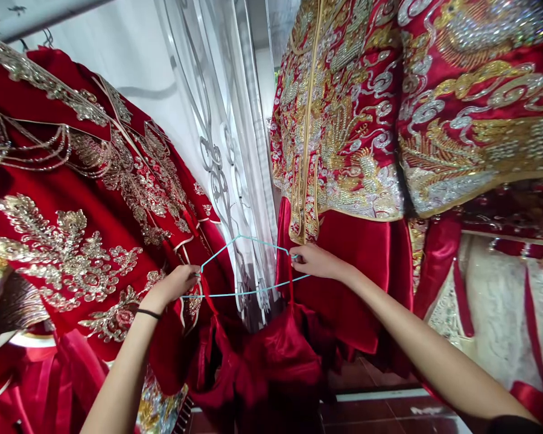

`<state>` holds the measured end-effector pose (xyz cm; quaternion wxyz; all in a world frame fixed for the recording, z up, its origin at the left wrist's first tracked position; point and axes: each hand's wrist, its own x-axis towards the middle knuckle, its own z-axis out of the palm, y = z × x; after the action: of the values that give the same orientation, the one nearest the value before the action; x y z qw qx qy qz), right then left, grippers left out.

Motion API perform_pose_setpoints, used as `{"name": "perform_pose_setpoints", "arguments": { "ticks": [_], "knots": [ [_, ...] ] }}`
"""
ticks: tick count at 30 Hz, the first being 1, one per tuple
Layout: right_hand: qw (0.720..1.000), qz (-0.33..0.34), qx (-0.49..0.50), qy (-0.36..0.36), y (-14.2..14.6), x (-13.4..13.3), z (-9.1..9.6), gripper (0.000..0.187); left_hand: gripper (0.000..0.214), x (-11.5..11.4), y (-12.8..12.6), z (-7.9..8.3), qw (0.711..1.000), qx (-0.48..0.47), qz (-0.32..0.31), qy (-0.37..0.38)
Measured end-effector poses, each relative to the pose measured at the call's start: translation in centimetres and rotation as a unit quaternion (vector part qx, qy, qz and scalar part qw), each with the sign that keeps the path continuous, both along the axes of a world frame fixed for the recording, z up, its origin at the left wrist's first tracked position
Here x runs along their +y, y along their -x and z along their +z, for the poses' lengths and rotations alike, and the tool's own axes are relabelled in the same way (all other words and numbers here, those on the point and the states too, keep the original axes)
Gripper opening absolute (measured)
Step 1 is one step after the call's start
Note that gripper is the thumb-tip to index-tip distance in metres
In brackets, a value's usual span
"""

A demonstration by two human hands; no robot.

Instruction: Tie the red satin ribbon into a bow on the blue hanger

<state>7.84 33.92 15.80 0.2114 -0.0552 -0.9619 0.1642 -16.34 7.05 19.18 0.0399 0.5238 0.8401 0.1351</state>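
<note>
A light blue wire hanger (247, 293) is stretched between my two hands, its hook pointing up and away from me. From it a dark red satin dress (271, 355) hangs by two thin straps. My left hand (180, 283) is closed at the hanger's left corner, where one strap loops over. At the opposite corner my right hand (314, 261) pinches the hanger near the second strap. The lower part of the dress runs out of view at the bottom.
On the left hangs a red garment (72, 241) with silver floral beading. Red jackets with gold and silver embroidery (344, 120) hang on the right, above red skirts (357, 271). A white scrollwork metal frame (217, 163) and white curtain (136, 72) stand behind. Dark red tiles (366, 416) cover the floor.
</note>
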Motion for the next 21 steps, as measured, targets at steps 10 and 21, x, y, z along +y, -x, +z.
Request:
{"name": "perform_pose_setpoints", "arguments": {
  "ticks": [10,21],
  "knots": [
    [0.973,-0.099,0.206,-0.012,-1.8,-0.7,-7.7,0.053,0.042,-5.3,-6.8,-7.2,0.944,0.064,0.239,-0.219],
    [0.932,-0.267,0.019,0.243,-2.1,-2.5,-24.6,0.019,0.037,-6.2,-11.5,-12.9,0.899,-0.092,0.426,0.047]
  ]
}}
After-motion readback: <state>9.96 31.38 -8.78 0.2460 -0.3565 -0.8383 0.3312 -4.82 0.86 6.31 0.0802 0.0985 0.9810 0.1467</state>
